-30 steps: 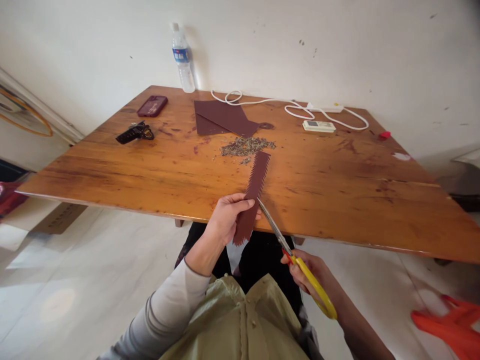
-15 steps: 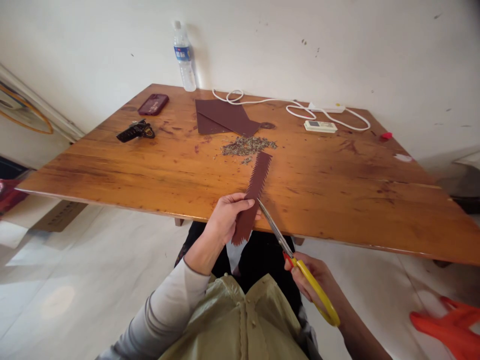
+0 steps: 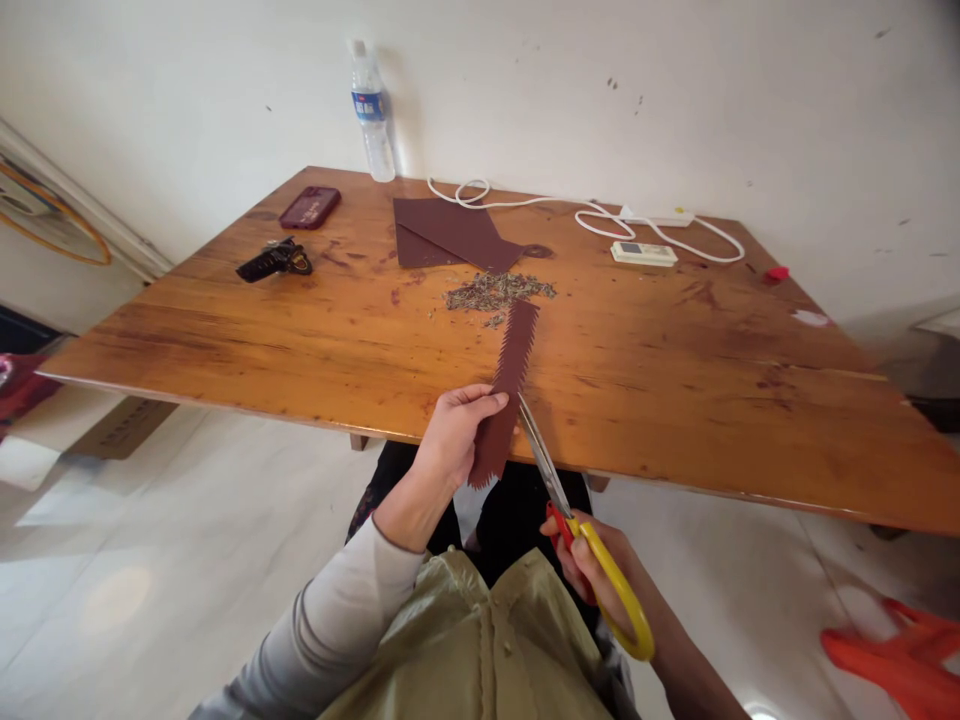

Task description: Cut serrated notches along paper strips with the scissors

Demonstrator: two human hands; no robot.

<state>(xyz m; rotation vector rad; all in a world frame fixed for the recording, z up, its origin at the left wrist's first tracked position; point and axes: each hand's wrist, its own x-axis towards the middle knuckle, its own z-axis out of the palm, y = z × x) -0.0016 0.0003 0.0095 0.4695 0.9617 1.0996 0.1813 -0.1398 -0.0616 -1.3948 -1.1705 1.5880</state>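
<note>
The left hand [image 3: 452, 432] pinches a brown paper strip [image 3: 516, 352] with zigzag-cut edges, thumb on top and fingers curled beneath. The strip is held over the near edge of the wooden table [image 3: 675, 380]. The right hand [image 3: 600, 575] grips yellow-handled scissors [image 3: 581, 527], fingers curled through the loops, and the blade tips meet the strip's right edge. Paper scraps [image 3: 499, 291] lie just beyond the strip, near brown paper sheets [image 3: 450, 230].
</note>
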